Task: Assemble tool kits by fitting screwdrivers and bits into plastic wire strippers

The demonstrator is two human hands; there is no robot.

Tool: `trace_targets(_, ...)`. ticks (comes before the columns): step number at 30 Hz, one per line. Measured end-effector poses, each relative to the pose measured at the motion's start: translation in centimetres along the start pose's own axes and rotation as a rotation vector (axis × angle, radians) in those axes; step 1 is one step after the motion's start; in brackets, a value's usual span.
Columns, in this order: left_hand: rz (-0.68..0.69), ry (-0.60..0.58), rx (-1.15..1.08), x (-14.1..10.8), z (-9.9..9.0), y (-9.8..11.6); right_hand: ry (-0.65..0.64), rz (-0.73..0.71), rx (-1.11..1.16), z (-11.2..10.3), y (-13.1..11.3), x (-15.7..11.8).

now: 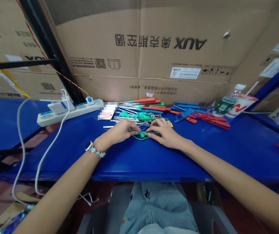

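My left hand [126, 129], with a watch at the wrist, pinches a small teal-green plastic piece [142, 134] just above the blue table. My right hand [165, 132] is closed from the other side on a dark green handle piece [156, 133], its fingertips almost meeting those of my left. A thin green loop [139, 138] shows below the fingertips. Behind both hands lies a heap of metal lighter tubes [126, 118] with teal-green trigger parts [129, 114]. The fingers hide much of the held pieces.
Red long-nosed lighters [151, 107] lie behind the heap. Blue handle shells [184, 113] and red handle shells [210, 119] are at right, near a bottle [227, 103] and paper cup [242, 105]. A power strip [44, 119] with white cables sits left. Cardboard [139, 58] backs the blue table [154, 165].
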State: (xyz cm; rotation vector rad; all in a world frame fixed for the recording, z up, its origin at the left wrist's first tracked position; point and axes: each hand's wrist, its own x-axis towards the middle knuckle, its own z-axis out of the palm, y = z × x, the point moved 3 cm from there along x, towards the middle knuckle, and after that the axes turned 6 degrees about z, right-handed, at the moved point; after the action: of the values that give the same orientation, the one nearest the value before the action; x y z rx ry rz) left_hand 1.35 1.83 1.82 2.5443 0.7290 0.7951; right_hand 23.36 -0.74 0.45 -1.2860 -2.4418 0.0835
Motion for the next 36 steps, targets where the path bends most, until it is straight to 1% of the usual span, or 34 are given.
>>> trace_targets(4, -0.040, 0.021, -0.072, -0.1, 0.1, 0.0, 0.012, 0.024, -0.012, -0.1, -0.4, -0.2)
trace_targets(8, -0.062, 0.025, -0.105, -0.1, 0.3, 0.1, 0.151, 0.054, 0.015, -0.3, -1.8, 0.0)
trace_targets(10, -0.050, 0.018, -0.101, 0.0, 0.4, 0.2, 0.179, 0.031, 0.031, -0.1, -2.9, 0.4)
trace_targets(12, -0.031, 0.010, -0.084, 0.0, 0.5, 0.4, 0.135, 0.024, 0.012, 0.2, -3.7, 1.0)
trace_targets(14, -0.004, 0.028, -0.024, -0.2, 0.3, 0.6, 0.088, 0.052, -0.019, 0.6, -4.2, 1.5)
trace_targets(16, 0.030, 0.051, 0.066, -0.6, 0.0, 1.0, 0.072, 0.091, -0.020, 0.8, -4.3, 1.8)
trace_targets(17, 0.051, 0.043, 0.104, -0.9, -0.1, 1.1, 0.073, 0.106, -0.006, 0.8, -4.2, 1.8)
trace_targets(22, 0.134, -0.131, 0.231, -1.8, 0.1, 1.1, 0.094, 0.140, 0.046, 0.9, -3.9, 1.6)
trace_targets(24, 0.163, -0.152, 0.302, -1.7, 0.2, 1.0, 0.104, 0.140, 0.018, 0.7, -4.0, 1.5)
trace_targets(26, 0.188, -0.161, 0.348, -1.6, 0.4, 1.0, 0.111, 0.110, -0.036, 0.4, -4.3, 1.4)
trace_targets(30, 0.210, -0.156, 0.372, -1.5, 0.5, 1.2, 0.092, 0.037, -0.157, -0.1, -4.9, 1.4)
trace_targets(36, 0.232, -0.156, 0.361, -1.4, 0.7, 1.3, 0.074, 0.059, -0.239, 0.2, -5.1, 1.5)
